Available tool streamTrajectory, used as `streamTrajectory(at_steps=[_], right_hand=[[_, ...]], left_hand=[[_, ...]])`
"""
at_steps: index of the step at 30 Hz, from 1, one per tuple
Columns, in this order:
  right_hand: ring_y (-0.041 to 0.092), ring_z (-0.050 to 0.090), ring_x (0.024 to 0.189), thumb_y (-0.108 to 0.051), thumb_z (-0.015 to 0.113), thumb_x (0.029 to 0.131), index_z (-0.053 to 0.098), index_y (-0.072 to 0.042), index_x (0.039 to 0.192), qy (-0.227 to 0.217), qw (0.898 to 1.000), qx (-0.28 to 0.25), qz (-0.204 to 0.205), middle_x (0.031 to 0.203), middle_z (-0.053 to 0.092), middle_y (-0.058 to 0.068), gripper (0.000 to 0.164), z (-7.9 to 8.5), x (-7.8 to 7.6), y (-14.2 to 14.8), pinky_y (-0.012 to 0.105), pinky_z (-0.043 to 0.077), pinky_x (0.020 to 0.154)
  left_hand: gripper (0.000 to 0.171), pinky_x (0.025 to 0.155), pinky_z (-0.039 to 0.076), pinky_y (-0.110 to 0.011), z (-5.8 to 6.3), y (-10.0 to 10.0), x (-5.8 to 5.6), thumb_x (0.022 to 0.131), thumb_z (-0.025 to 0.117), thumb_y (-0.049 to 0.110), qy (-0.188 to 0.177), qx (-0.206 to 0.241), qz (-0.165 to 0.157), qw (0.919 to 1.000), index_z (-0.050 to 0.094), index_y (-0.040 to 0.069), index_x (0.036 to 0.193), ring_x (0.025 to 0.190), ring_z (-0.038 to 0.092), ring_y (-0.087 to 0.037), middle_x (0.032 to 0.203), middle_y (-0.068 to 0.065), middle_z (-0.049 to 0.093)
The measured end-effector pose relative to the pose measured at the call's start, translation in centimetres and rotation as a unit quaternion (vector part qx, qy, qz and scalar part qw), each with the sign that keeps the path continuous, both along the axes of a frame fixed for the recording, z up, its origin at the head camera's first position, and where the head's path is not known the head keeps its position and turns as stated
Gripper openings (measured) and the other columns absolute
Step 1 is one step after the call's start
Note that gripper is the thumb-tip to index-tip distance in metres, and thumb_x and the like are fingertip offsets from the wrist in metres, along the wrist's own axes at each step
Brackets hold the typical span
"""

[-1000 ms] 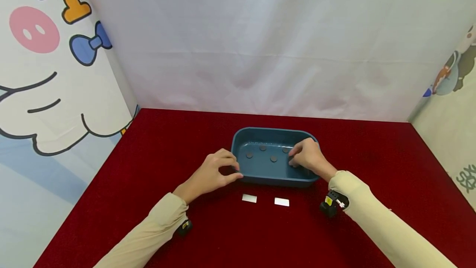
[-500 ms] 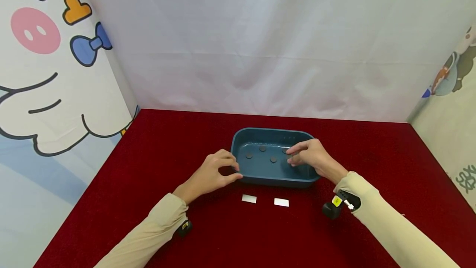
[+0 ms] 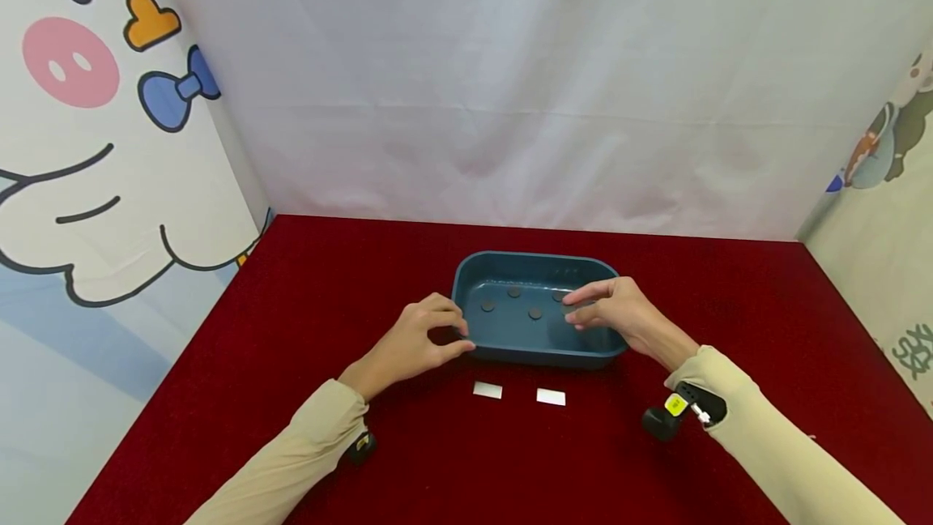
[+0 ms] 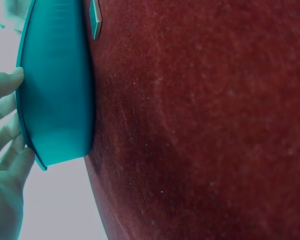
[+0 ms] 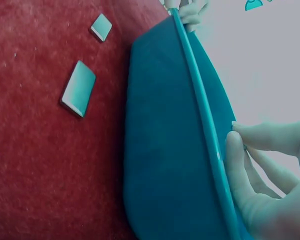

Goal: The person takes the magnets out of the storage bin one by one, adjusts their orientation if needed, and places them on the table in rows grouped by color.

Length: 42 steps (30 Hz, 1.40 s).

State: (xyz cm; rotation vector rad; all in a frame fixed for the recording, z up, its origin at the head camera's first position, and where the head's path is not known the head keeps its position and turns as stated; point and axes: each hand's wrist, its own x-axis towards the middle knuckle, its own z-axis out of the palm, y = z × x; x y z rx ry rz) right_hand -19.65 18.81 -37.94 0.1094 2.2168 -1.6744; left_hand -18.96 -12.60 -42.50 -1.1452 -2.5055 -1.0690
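A blue rectangular tub [image 3: 539, 353] stands mid-table, with several small dark discs [image 3: 535, 313] lying apart on its floor. My left hand [image 3: 419, 339] grips the tub's near left corner; in the left wrist view its fingertips [image 4: 17, 75] lie along the rim. Over the tub's right part is my right hand [image 3: 623, 314], thumb and forefinger facing each other with a dark disc showing between them in the head view. In the right wrist view the right fingertips [image 5: 234, 135] come close together at about rim height, and the disc is mostly hidden.
Two small pale rectangular pieces [image 3: 487, 390] lie side by side on the red cloth [image 3: 364, 258] in front of the tub. White fabric [image 3: 474, 87] hangs behind the table, with printed curtains at both sides.
My right hand has risen slightly and its wrist has drawn to the right, with thumb and forefinger more in view. My left hand and the tub have stayed in place.
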Motion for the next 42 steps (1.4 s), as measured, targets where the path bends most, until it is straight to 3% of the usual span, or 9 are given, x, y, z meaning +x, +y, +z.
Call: streamTrajectory(at_steps=[16,22,31,42], right_hand=[[0.034,0.064,0.094,-0.004,0.073,0.08,0.061,0.01,0.115,-0.005,0.998,-0.054,0.042,0.121,0.059,0.018,0.04,0.7,1.5,-0.8,0.04,0.051,0.085],[0.033,0.064,0.094,-0.004,0.073,0.08,0.061,0.01,0.115,-0.005,0.996,-0.074,0.051,0.121,0.058,0.021,0.039,0.7,2.0,-1.3,0.04,0.051,0.085],[0.022,0.066,0.086,-0.004,0.074,0.08,0.065,0.007,0.11,-0.014,0.993,-0.094,0.063,0.109,0.064,0.012,0.034,0.8,2.8,-1.7,0.038,0.052,0.083],[0.027,0.066,0.087,-0.005,0.072,0.082,0.068,0.005,0.107,-0.01,0.989,-0.113,0.098,0.106,0.065,0.014,0.028,1.0,3.8,-2.3,0.035,0.052,0.083]], left_hand=[[0.012,0.078,0.049,-0.029,0.2,-0.1,0.2,0.078,0.079,0.022,0.009,0.0,0.002,1.0,0.07,0.016,0.085,0.094,0.054,-0.012,0.096,0.003,0.061],[0.012,0.077,0.049,-0.028,0.3,-0.1,0.1,0.078,0.079,0.021,0.021,0.007,-0.006,0.9997,0.07,0.014,0.084,0.092,0.054,-0.012,0.095,0.003,0.061],[0.012,0.077,0.048,-0.026,0.1,-0.2,0.1,0.079,0.078,0.022,0.014,0.002,-0.005,0.9999,0.07,0.015,0.084,0.093,0.054,-0.011,0.095,0.004,0.061],[0.012,0.078,0.049,-0.028,-0.1,-0.1,0.2,0.079,0.078,0.023,0.007,0.012,-0.005,0.9999,0.07,0.016,0.084,0.094,0.053,-0.011,0.095,0.004,0.061]])
